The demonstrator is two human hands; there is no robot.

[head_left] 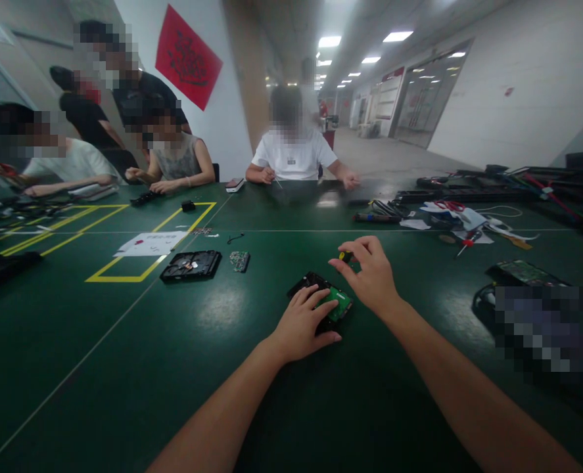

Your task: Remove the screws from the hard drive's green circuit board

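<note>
A black hard drive (298,284) with a green circuit board (339,303) on top lies on the table in front of me. My left hand (303,322) is laid over it, fingers spread across the board and thumb along its near edge, holding it down. Just above the drive's far right corner, my right hand (370,269) is closed in a pinch. Between thumb and fingers shows a small yellow-and-black handle that looks like a screwdriver (343,256); its tip cannot be made out.
Left of the drive lie a black drive casing (191,266), a small circuit board (240,261) and a white paper (150,244). Cables and tools, including a red-handled screwdriver (468,243), lie to the right. Several people sit or stand across the green table (123,368).
</note>
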